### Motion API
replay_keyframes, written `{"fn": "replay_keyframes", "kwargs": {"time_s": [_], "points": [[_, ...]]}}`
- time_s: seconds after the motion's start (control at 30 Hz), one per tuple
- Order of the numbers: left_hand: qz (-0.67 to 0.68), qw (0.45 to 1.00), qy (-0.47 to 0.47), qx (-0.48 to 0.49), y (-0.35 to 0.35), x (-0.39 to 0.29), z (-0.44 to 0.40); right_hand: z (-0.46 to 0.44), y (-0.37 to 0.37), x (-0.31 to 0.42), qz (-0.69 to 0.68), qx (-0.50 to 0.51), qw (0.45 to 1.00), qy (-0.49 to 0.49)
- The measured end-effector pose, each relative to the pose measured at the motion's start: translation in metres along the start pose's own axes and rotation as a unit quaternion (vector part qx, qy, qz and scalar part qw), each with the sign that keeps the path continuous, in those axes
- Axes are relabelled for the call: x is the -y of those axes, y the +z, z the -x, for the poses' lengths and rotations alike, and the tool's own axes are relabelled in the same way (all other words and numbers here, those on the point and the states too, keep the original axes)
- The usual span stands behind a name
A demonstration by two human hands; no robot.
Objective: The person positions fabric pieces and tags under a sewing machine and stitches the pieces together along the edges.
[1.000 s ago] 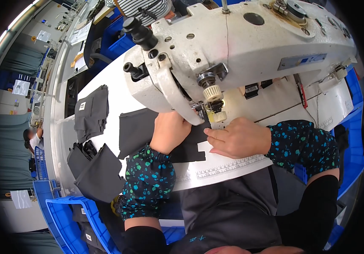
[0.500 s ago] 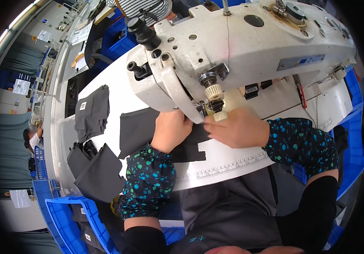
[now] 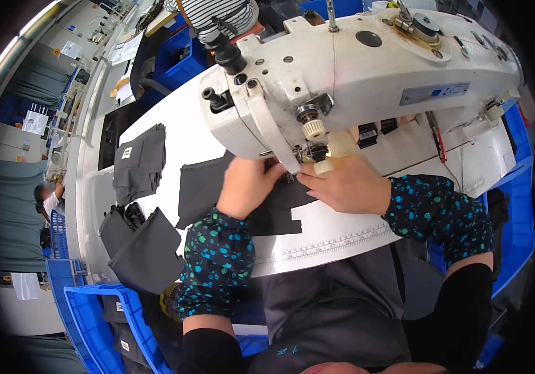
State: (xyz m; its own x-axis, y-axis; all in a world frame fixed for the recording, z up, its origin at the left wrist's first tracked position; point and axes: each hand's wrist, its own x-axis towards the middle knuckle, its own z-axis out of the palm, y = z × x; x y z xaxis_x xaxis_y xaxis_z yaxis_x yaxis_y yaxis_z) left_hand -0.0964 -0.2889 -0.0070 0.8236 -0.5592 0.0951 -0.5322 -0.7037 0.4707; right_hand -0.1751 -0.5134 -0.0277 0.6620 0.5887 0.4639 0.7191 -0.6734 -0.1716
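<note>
From where I steer, I could slide a hand along the near strip of white tabletop (image 3: pixel 323 223), over the printed ruler (image 3: pixel 336 245), between the dark cloth (image 3: pixel 202 190) and the near edge. Straight ahead the sewing machine (image 3: pixel 355 68) bars me from the far side, its head low over the gap between the left hand (image 3: pixel 246 190) and right hand (image 3: pixel 351 187). Toward the left, a cloth stack (image 3: pixel 140 165) and a folded bundle (image 3: pixel 140 243) narrow my way.
</note>
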Motion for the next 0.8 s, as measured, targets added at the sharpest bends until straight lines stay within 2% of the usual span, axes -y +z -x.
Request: {"fn": "replay_keyframes", "kwargs": {"time_s": [0.07,0.1,0.13,0.2,0.33,0.4,0.53,0.6,0.73,0.8], "points": [[0.032,0.997,0.007,-0.073,-0.013,0.017,-0.004,0.001,0.002,0.000,0.003,-0.010,1.000,-0.003],[-0.033,0.994,0.016,-0.098,-0.014,0.039,-0.007,0.002,0.003,-0.001,0.000,-0.011,1.000,-0.003],[-0.098,0.990,-0.007,-0.105,-0.020,0.053,-0.009,0.002,0.004,0.000,-0.003,-0.012,1.000,-0.003],[-0.071,0.992,0.019,-0.104,-0.018,0.090,-0.013,0.002,0.004,0.000,-0.014,-0.005,1.000,0.002],[0.028,0.993,0.041,-0.106,-0.022,0.075,-0.012,0.002,0.004,-0.001,-0.021,-0.009,1.000,0.001],[0.179,0.967,-0.007,-0.184,-0.022,0.064,-0.009,0.002,0.004,-0.001,-0.020,-0.013,1.000,-0.001],[0.149,0.973,0.032,-0.175,-0.036,0.040,-0.005,0.002,0.003,-0.001,-0.024,-0.001,1.000,-0.002],[-0.032,0.985,0.094,-0.139,-0.042,0.033,-0.002,0.002,0.004,-0.001,-0.022,-0.006,1.000,-0.002],[-0.063,0.989,0.111,-0.080,-0.054,0.006,0.005,0.003,0.008,-0.001,-0.025,-0.018,1.000,0.001],[-0.239,0.937,0.228,-0.110,-0.054,0.010,0.008,0.003,0.009,-0.001,-0.017,-0.022,1.000,-0.001]]}}
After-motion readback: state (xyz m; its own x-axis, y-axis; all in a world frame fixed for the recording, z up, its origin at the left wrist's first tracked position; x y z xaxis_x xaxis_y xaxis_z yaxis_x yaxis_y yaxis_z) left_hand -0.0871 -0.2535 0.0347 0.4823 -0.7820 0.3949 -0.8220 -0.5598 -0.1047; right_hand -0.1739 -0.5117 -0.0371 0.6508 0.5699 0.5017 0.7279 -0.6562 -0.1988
